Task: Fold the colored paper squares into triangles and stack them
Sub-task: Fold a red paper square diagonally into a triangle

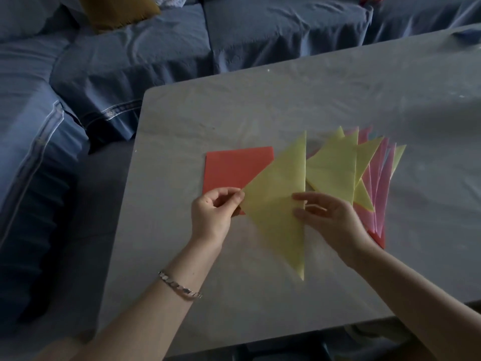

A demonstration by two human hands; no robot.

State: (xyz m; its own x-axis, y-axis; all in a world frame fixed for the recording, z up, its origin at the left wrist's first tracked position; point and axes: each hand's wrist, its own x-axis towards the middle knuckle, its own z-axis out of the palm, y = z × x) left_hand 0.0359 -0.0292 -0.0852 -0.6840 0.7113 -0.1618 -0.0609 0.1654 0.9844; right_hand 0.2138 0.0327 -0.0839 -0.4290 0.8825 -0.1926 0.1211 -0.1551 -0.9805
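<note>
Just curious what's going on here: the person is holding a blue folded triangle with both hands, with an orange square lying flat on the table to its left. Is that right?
Nearly. The folded triangle is yellow, not blue, as the head view shows. The rest stands: the left hand and the right hand both hold it, and the orange square lies flat on the table to its left.

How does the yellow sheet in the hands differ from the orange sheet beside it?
The yellow sheet is folded into a triangle; the orange sheet is an unfolded flat square. The yellow one is pinched by the left hand and right hand; no finger grips the orange one, which lies on the table. Yellow overlaps orange's right corner. Both are plain colored paper.
</note>
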